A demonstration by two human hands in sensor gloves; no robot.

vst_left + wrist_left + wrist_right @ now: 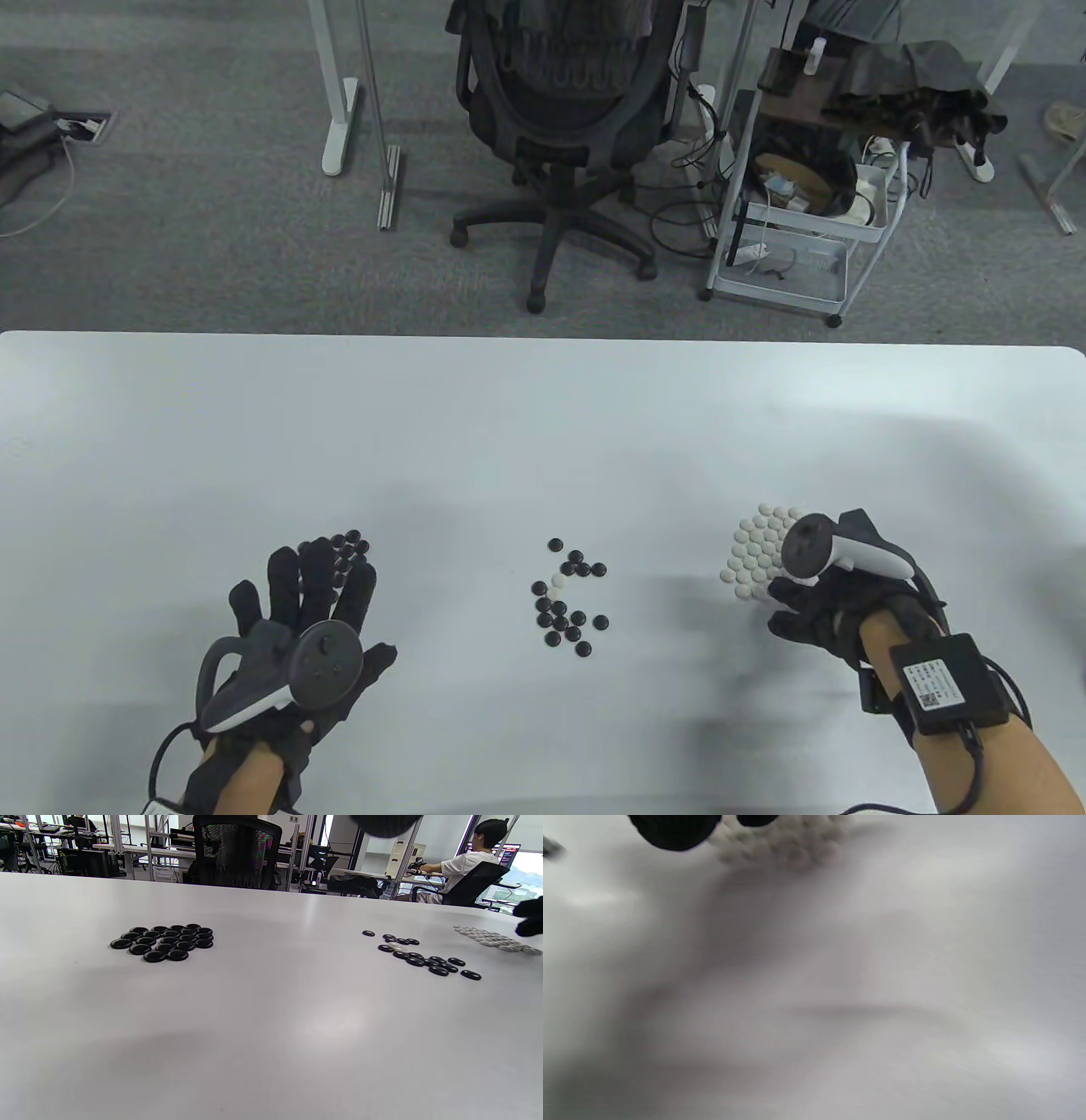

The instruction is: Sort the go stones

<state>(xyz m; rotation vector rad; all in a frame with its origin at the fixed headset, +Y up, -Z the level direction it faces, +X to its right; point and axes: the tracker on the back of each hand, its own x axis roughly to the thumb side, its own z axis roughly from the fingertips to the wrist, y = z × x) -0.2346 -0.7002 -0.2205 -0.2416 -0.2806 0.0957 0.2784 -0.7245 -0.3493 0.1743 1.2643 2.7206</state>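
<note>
Neither grip holds a stone as far as the pictures show. The left hand (297, 632) lies with fingers spread and straight, released, its fingertips over the near edge of the black pile (163, 941). The right hand (827, 607) sits just beside the white pile (758, 552), its fingers hidden under the tracker in the table view; the right wrist view is blurred and shows only dark fingertips (674, 830) above the white stones, so I cannot tell whether that grip is released or pinching something.

The sorting looks well advanced but not finished. On the person's left of the table (543, 424), a tight cluster of black stones is gathered. On the right, the white stones form a similar packed cluster. Between them, well apart from both, lies the unsorted group (568, 607): mostly black stones loosely scattered, with what appears to be one or two white stones (557, 582) among them near the middle of the group.

By my judgement, the white side is nearly complete, needing only the last pale stones from the centre. The larger share of what is left falls to the black pile, since well over a dozen black stones sit in the centre group waiting to be carried across to the left.
</note>
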